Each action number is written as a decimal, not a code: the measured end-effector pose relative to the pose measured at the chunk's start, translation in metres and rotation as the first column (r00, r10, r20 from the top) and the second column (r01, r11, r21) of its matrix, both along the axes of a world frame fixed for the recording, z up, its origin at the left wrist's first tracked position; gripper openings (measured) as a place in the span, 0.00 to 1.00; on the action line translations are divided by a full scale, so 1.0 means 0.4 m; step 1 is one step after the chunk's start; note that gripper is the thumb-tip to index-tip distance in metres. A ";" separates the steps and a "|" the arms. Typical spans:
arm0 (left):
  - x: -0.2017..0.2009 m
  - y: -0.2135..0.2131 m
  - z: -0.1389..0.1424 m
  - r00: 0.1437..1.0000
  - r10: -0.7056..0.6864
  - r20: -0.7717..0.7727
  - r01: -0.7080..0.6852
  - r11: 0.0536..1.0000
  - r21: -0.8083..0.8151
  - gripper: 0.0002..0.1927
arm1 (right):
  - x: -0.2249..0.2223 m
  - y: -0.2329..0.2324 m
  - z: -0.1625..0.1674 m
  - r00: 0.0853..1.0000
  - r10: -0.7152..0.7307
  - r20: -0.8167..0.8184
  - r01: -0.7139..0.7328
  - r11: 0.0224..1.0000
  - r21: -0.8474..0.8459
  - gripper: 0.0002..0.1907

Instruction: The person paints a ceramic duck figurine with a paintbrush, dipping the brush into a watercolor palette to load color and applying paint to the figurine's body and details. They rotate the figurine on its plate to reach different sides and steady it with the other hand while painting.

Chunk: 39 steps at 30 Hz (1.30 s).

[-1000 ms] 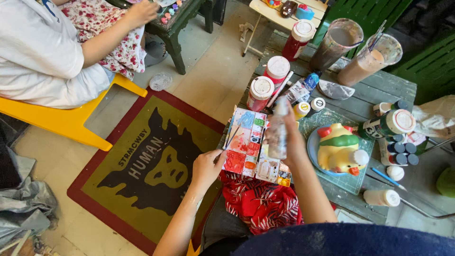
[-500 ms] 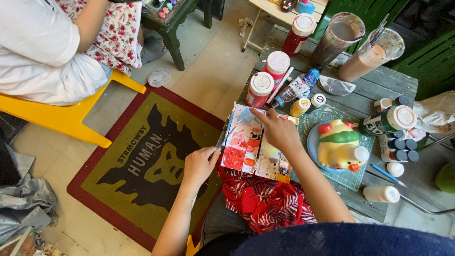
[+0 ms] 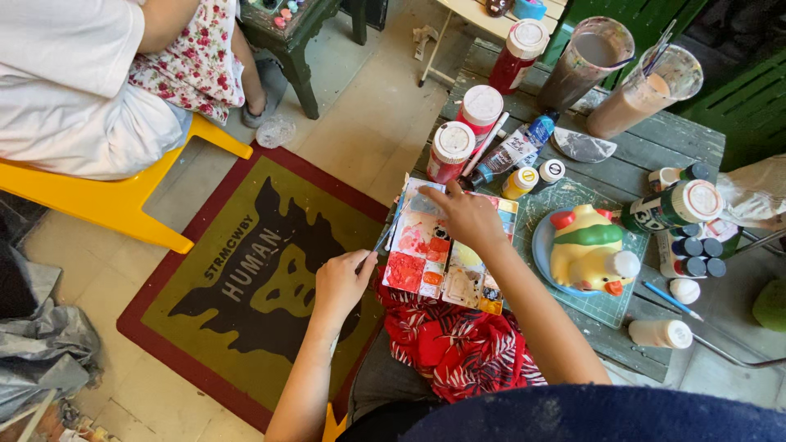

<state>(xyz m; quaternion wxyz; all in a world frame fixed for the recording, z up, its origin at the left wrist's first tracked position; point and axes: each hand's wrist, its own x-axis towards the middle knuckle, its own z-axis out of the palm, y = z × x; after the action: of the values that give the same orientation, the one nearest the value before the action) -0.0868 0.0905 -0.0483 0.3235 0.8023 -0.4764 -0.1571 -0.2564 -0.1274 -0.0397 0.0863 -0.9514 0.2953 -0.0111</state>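
Since a moment ago the right hand [image 3: 468, 214] has slid from the palette's middle toward its far corner, fingers curled and pressing down on the paint-smeared palette [image 3: 446, 254], which overhangs the near left edge of the surface [image 3: 647, 164]. Left hand [image 3: 342, 282] pinches a thin paintbrush [image 3: 385, 236], its tip touching the palette's left edge. A yellow figurine [image 3: 588, 250] sits just right.

Weathered green plank desk [image 3: 655, 143], right half of frame. On it: red paint jars [image 3: 479, 110], two murky water cups [image 3: 585, 61], green cutting mat [image 3: 610, 307], paint-smeared palette [image 3: 446, 262] at left edge, white bottle [image 3: 659, 333] lower right.
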 end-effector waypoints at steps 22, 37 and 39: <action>0.002 -0.006 -0.011 0.998 -0.030 0.062 0.030 1.000 -0.004 0.11 | -0.006 -0.002 0.023 0.997 -0.001 0.079 -0.004 0.998 0.070 0.37; -0.014 0.006 -0.012 0.993 -0.001 0.119 0.010 0.997 -0.074 0.11 | -0.395 -0.322 0.206 0.380 -0.474 0.794 0.401 0.858 0.321 0.23; -0.019 0.007 -0.013 0.994 -0.006 0.111 0.014 0.997 -0.070 0.11 | -0.405 -0.356 0.197 0.466 -0.512 0.721 0.505 0.823 0.259 0.20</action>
<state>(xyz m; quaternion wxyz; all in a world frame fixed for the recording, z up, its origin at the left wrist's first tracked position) -0.0945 0.0934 -0.0537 0.3242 0.7955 -0.5027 -0.0971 -0.4184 -0.2700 0.0391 0.1996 -0.7219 0.4991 -0.4359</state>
